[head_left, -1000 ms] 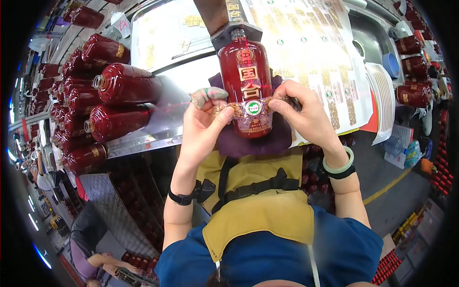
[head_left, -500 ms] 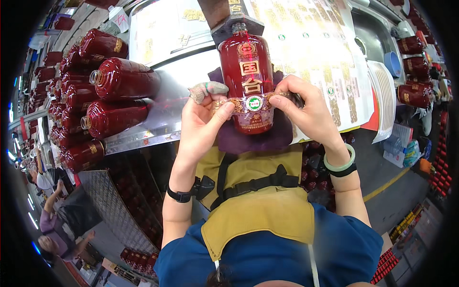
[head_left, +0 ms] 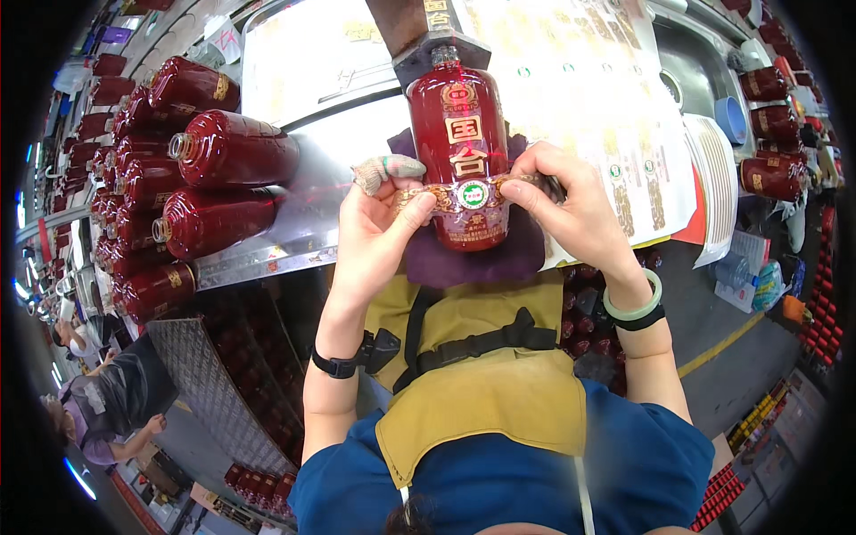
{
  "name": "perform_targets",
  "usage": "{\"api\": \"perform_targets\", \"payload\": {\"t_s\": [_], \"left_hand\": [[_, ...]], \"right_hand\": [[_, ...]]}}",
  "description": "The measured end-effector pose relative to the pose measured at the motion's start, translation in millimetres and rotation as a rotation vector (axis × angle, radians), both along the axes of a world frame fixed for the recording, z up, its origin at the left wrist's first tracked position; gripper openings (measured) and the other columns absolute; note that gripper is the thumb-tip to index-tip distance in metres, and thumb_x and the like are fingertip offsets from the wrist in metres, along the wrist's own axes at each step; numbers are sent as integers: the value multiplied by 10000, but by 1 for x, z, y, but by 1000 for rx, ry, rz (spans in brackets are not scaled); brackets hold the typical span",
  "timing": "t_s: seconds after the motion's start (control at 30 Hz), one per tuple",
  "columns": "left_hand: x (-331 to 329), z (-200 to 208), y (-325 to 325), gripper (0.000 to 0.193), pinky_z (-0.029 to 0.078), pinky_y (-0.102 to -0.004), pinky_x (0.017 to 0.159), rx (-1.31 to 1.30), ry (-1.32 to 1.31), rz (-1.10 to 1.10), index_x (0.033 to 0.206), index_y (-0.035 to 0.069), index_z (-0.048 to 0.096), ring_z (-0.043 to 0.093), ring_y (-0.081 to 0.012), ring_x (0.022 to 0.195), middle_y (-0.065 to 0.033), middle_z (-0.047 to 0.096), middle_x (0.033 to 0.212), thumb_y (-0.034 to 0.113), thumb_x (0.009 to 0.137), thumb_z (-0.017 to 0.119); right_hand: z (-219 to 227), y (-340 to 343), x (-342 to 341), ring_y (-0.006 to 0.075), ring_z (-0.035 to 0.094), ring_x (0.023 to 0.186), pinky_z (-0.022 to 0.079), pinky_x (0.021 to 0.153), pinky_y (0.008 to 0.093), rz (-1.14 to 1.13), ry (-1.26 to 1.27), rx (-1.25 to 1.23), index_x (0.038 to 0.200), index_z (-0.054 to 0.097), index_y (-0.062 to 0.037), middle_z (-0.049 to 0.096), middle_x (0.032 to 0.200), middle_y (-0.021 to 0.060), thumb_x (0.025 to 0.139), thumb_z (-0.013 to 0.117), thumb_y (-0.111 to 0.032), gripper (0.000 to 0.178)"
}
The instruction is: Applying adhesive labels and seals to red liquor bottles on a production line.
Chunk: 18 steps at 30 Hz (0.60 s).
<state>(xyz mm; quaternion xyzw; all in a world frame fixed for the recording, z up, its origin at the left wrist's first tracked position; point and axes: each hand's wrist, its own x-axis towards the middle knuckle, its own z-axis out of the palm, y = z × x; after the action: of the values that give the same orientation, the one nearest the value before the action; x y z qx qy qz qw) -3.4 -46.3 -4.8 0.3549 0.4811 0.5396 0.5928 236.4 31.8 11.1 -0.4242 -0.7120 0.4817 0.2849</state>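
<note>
A dark red glass bottle (head_left: 435, 120) with gold lettering lies in front of me, its neck against a brown block (head_left: 401, 27) and its base toward me. Beneath it is a purple cloth (head_left: 526, 254). Across its lower part runs a gold patterned label strip (head_left: 473, 193) with a round green-and-white mark in the middle. My left hand (head_left: 379, 223), with a grey fabric cover on one finger, pinches the strip's left end. At the other end, my right hand (head_left: 575, 205) pinches the strip between thumb and fingers. Both thumbs lie close against the bottle; the fingers behind are partly hidden.
Many red bottles (head_left: 245, 147) are stacked on their sides at the left of the metal table (head_left: 267, 263). Sheets of gold labels (head_left: 588, 107) spread under bright light behind. A sink (head_left: 704, 76) with a blue cup (head_left: 731, 119) sits at right. Another person (head_left: 107, 423) is at far left.
My hands, the strip and the bottle stay almost where they were. At far left, the other person has shifted, an arm lowered and a dark apron turned more into view.
</note>
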Motion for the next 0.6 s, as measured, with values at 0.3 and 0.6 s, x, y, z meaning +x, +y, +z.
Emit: {"api": "perform_targets", "payload": {"t_s": [0.3, 0.6], "left_hand": [[1, -1, 1, 332, 521, -246, 863, -7, -3, 8, 1270, 13, 557, 606, -89, 988, -31, 615, 1064, -10, 971, 699], [0, -1, 1, 336, 523, -257, 871, 6, -12, 1, 1275, 20, 555, 605, -90, 988, -31, 615, 1073, -1, 974, 701]], "right_hand": [[1, 0, 1, 119, 512, 665, 421, 611, 286, 6, -11, -22, 909, 715, -13, 633, 814, 42, 908, 785, -164, 167], [4, 0, 1, 137, 522, 683, 428, 629, 292, 6, -1, -27, 914, 715, -11, 633, 828, 49, 910, 781, -161, 164]]}}
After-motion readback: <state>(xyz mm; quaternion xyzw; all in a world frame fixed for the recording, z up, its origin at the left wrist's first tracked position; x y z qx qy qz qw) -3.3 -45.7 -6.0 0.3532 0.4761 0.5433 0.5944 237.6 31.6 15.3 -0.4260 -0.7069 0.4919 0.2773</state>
